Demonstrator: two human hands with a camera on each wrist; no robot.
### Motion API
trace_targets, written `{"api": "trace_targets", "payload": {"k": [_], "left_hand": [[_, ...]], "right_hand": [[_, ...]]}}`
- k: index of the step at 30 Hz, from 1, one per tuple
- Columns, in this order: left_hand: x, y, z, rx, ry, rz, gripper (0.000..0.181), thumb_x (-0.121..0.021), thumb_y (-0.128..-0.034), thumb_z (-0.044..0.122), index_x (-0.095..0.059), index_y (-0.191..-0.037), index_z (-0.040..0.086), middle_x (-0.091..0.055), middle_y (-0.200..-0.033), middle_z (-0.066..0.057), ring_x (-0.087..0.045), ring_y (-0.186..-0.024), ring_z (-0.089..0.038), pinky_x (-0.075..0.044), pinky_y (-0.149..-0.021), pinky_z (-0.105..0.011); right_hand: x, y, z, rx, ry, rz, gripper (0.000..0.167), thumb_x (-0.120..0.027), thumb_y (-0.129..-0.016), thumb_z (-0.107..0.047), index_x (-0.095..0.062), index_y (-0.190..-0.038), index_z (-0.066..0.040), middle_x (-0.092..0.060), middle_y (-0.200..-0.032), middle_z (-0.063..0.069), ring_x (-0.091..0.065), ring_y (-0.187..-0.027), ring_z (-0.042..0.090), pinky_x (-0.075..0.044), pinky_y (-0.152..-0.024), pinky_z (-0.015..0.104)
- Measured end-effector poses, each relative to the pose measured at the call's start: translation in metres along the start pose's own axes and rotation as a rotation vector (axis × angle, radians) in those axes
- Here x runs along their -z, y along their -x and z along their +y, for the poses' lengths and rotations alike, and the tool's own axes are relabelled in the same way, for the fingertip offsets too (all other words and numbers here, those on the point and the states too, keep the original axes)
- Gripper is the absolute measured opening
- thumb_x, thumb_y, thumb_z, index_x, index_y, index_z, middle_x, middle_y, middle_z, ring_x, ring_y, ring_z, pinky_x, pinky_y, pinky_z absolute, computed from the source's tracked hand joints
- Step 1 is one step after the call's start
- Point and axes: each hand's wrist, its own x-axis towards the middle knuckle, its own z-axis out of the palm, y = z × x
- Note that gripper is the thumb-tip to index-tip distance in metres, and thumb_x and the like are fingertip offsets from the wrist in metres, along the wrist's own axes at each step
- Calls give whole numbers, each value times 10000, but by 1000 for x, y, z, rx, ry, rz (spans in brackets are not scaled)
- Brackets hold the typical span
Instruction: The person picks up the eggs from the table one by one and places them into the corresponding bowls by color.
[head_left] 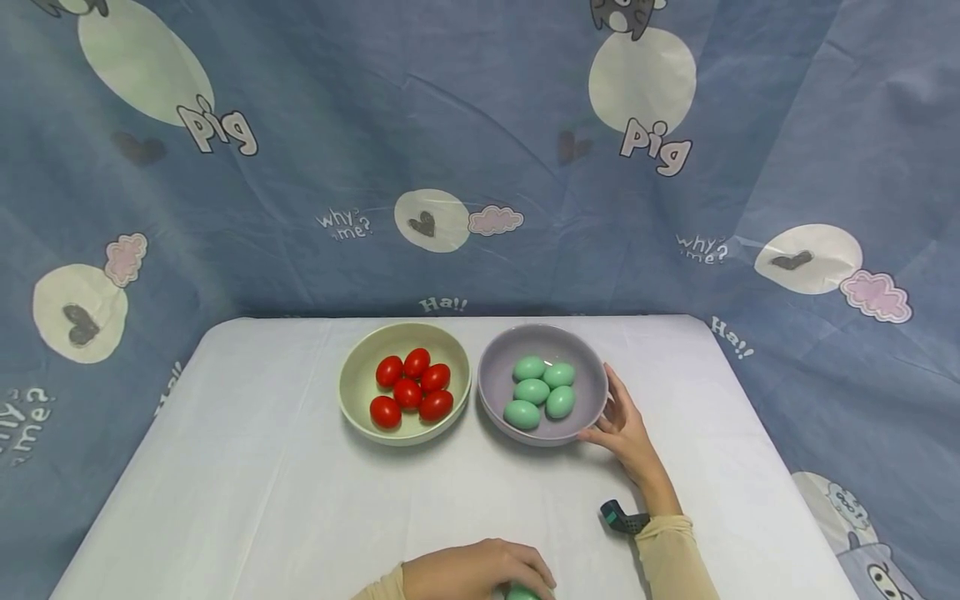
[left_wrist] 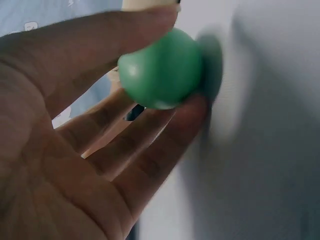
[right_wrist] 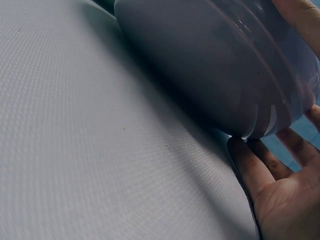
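At the table's front edge, my left hand (head_left: 480, 571) pinches a green egg (left_wrist: 162, 70) between thumb and fingers, close to the white cloth. Only part of that egg shows in the head view. My right hand (head_left: 622, 429) holds the right side of a purple bowl (head_left: 491, 408), with the thumb on its near side and the fingers around its outer wall. Several similar green eggs (head_left: 532, 391) lie inside the bowl. The right wrist view shows the fingertips touching the lower part of the bowl wall (right_wrist: 200, 65).
Left of the purple bowl, a small gap away, stands a pale green bowl (head_left: 352, 408) with several red egg-shaped pieces (head_left: 407, 394). Both bowls are near the back edge of the white-covered table (head_left: 300, 500). A blue printed curtain (head_left: 480, 142) hangs behind.
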Motion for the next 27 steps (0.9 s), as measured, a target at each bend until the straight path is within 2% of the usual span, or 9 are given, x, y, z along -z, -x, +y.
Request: {"api": "trace_targets", "payload": {"k": [16,21,24,27], "left_hand": [[-8,-1,-2,13,43,24,366,-746,-946,101,-695,-1305,143,-676,-1306,9,-576,-1182,68,-469,-908,-11],[-6,-1,-2,58,78,39,413,-777,-925,120,-692,-1326,175,-671,-1309,45,-569,-1164,79,-496,-909,-47],[-2,0,-1,75,83,70,409,-777,-932,165,-691,-1331,182,-668,-1310,57,-570,-1157,78,-507,-882,-53],[5,3,1,66,22,130,403,-789,-926,188,-700,-1320,194,-671,-1302,71,-580,-1165,69,-502,-870,-44]], "right_hand": [[0,-1,1,-6,-8,7,1184,-855,-757,26,-155,-1666,-266,-138,-1747,67,-188,-1591,421,-428,-1125,168],[1,-1,2,-1,1,3,1185,-856,-759,27,-155,-1666,-274,-152,-1743,71,-206,-1584,428,-433,-1123,170],[1,-1,2,3,5,2,1186,-859,-758,25,-158,-1665,-278,-164,-1740,74,-221,-1578,433,-435,-1122,170],[1,-1,2,5,8,2,1185,-860,-757,23,-162,-1665,-282,-166,-1740,72,-227,-1575,436,-437,-1120,170]]}}
